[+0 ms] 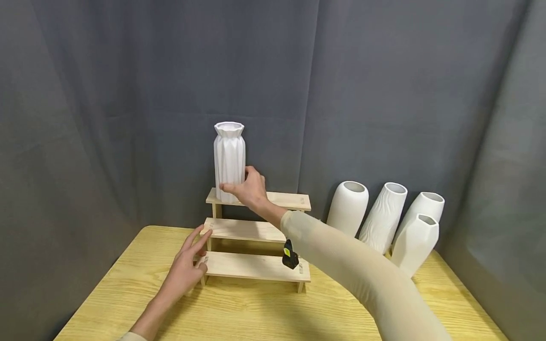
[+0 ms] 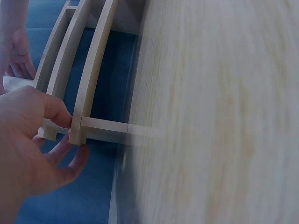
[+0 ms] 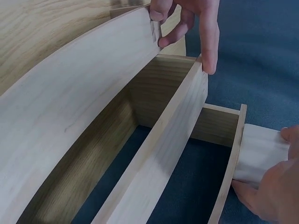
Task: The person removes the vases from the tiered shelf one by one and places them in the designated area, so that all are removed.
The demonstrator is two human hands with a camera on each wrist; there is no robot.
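Note:
A white pleated vase (image 1: pixel 229 156) with a flared rim stands upright at the left end of the top tier of a light wooden three-step stand (image 1: pixel 256 266). My right hand (image 1: pixel 251 190) grips the vase low down, thumb on the near side and fingers round the right. In the right wrist view the vase's base (image 3: pixel 260 151) meets the top board. My left hand (image 1: pixel 184 269) holds the stand's left end. Its thumb and curled fingers pinch the lowest board, seen in the left wrist view (image 2: pixel 86 88), while another finger touches the middle board.
Several white vases stand together at the table's right: a rounded one (image 1: pixel 347 208), a wavy-textured one (image 1: pixel 382 218), a faceted one (image 1: pixel 414 244) and another behind it. A grey curtain (image 1: pixel 264 71) hangs behind the wooden table (image 1: pixel 239 312). A black wrist device (image 1: pixel 290 255) hangs under the right sleeve.

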